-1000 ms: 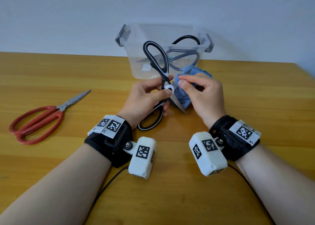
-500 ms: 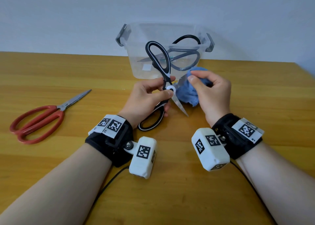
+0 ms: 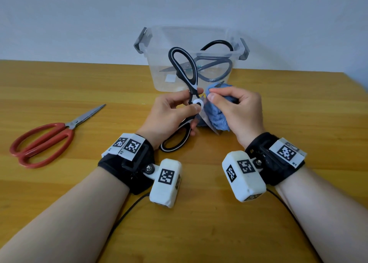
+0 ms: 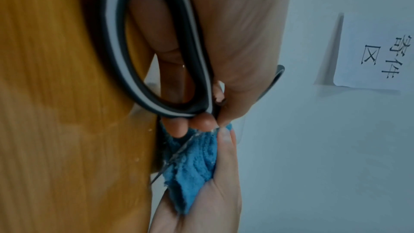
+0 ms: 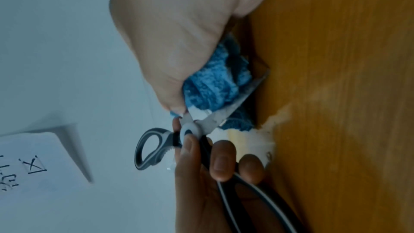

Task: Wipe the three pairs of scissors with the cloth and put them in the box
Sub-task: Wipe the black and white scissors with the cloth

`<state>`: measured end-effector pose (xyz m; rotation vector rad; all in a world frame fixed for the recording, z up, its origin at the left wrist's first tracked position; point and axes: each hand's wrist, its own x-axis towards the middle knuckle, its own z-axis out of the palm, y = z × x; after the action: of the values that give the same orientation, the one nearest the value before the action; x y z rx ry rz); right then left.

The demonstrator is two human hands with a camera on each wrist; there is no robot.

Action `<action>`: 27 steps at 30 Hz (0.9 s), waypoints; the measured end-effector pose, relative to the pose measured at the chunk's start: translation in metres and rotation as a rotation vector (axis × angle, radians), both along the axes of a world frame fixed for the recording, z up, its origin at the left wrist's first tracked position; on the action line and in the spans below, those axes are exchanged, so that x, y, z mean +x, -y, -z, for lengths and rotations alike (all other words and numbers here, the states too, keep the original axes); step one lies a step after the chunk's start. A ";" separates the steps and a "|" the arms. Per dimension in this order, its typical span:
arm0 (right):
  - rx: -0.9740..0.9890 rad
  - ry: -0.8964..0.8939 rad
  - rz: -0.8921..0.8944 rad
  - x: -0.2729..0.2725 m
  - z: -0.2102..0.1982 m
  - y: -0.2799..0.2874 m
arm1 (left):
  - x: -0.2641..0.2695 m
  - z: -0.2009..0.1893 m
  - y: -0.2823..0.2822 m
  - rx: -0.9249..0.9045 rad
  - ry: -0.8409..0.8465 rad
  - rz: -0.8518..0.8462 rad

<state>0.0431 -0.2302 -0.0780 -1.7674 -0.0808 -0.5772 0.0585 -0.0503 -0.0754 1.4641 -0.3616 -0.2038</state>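
My left hand [image 3: 179, 111] grips black-and-white scissors [image 3: 184, 69] [image 4: 156, 45] [image 5: 154, 148] near the pivot, blades spread apart above the table. My right hand [image 3: 229, 103] pinches a bunched blue cloth [image 3: 217, 117] [image 4: 195, 162] [image 5: 210, 93] around the far blade, beside the pivot. The near blade [image 5: 241, 100] lies against the cloth's underside. Red-handled scissors [image 3: 45, 141] lie shut on the table at the left. Behind my hands stands the clear plastic box [image 3: 235, 53], holding black-handled scissors [image 3: 219, 63].
A wooden table [image 3: 298, 107] runs under everything, with a plain wall close behind the box. A white paper with printed characters [image 4: 376, 45] hangs on a wall in the wrist views. Cables [image 3: 127, 213] trail from both wrist cameras toward me.
My right hand slid the cloth out along the far blade, then came back in to the pivot. The left hand kept the scissors nearly still.
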 end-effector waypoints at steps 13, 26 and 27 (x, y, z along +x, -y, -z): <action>-0.019 0.012 -0.144 0.002 0.001 0.002 | 0.004 0.004 -0.001 0.024 -0.016 -0.027; 0.301 0.053 0.298 0.017 0.007 0.018 | 0.002 0.003 0.000 -0.028 -0.036 0.006; 0.289 0.070 0.292 0.017 0.007 0.017 | 0.002 0.003 0.000 -0.029 -0.029 0.004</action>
<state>0.0604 -0.2474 -0.0849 -1.4858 0.2065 -0.8188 0.0609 -0.0501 -0.0783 1.4303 -0.3424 -0.2221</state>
